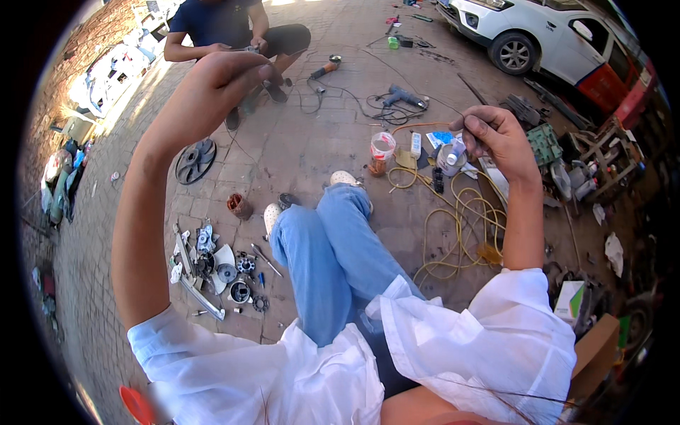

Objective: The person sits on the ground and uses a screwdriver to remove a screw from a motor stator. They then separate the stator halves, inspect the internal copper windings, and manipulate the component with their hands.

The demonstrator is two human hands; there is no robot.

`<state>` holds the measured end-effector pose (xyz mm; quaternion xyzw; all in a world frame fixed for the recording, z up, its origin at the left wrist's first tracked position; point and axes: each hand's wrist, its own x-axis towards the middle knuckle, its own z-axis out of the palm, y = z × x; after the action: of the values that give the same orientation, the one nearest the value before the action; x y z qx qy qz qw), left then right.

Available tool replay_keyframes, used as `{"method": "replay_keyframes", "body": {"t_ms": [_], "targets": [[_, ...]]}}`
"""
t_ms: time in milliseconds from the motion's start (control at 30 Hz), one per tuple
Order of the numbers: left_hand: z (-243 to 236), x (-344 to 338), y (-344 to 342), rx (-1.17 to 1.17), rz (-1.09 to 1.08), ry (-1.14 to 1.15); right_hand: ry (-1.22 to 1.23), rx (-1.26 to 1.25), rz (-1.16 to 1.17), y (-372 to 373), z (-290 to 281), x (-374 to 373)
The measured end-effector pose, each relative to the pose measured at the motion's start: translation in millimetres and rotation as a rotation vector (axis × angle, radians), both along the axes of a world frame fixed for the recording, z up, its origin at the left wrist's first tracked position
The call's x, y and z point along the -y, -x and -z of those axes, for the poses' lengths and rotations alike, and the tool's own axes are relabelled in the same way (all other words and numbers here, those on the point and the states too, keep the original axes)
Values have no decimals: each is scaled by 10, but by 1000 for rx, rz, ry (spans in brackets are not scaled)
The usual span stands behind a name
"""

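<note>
My left hand (230, 83) is raised at the upper left, thumb and fingers pressed together in a pinch. What it holds, if anything, I cannot make out. My right hand (496, 134), raised at the right, pinches the end of a thin dark wire (418, 82). From those fingertips the wire arcs up and leftward across the view; its far end is too faint to follow. Beneath my left arm, dismantled metal parts (227, 273) lie on the paving beside a screwdriver (266, 260). A rusty can-like piece (239, 206) stands near my shoe.
A person (216, 28) crouches beyond my left hand, holding a small object. Power tools (404, 96) with cords, a white bucket (382, 145) and a coiled yellow hose (460, 227) lie ahead and right. A white car (538, 35) stands far right; a black fan (195, 161) lies left.
</note>
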<state>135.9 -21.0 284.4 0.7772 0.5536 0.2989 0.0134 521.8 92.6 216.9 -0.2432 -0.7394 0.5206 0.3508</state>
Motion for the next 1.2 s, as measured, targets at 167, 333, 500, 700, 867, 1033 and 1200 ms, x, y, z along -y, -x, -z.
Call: {"method": "replay_keyframes", "body": {"t_ms": [167, 333, 500, 700, 867, 1033, 1200], "targets": [[52, -155, 113, -71, 7, 47, 51, -14, -302, 96, 57, -50], [50, -151, 55, -28, -86, 194, 207, -290, -699, 314, 94, -112], [420, -313, -115, -160, 23, 302, 403, -923, -851, 574, 158, -154], [746, -163, -569, -88, 197, 475, 205, -1050, -328, 898, 95, -272], [646, 57, -748, 62, 266, 612, -179, -773, 173, 953, 175, -265], [586, 221, -908, -33, 387, 584, -137, -715, 259, 999, 169, -149], [593, 316, -930, 29, 402, 546, 225, -825, 86, 998, 168, -212]]}}
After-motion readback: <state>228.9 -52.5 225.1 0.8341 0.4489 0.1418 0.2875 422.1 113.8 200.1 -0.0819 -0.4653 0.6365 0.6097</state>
